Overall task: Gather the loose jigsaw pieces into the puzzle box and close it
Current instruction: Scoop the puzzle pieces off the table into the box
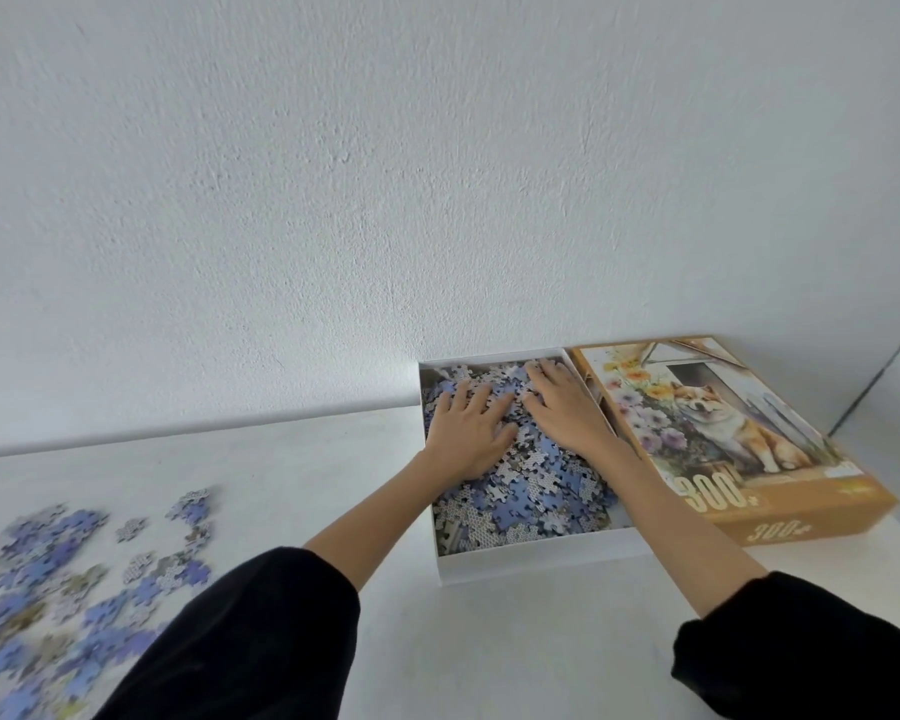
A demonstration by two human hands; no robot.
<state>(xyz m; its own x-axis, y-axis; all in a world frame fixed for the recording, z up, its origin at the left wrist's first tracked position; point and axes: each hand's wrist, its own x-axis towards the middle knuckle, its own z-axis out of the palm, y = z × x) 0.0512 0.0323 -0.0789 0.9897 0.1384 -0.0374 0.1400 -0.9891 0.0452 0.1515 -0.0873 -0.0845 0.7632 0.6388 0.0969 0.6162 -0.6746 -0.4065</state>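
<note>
The white puzzle box base (531,561) lies open against the wall, filled with a heap of blue and white jigsaw pieces (531,496). My left hand (468,433) lies palm down on the heap with its fingers spread. My right hand (562,407) rests flat on the pieces beside it, fingers reaching toward the far corner. The box lid (723,444), orange with a picture of a dog and flowers, lies face up directly to the right of the base. More loose jigsaw pieces (74,579) are scattered on the table at the lower left.
The white table (307,459) meets a white textured wall (385,200) at the back. A room corner shows at the far right behind the lid. Black sleeves cover both of my forearms near the bottom edge.
</note>
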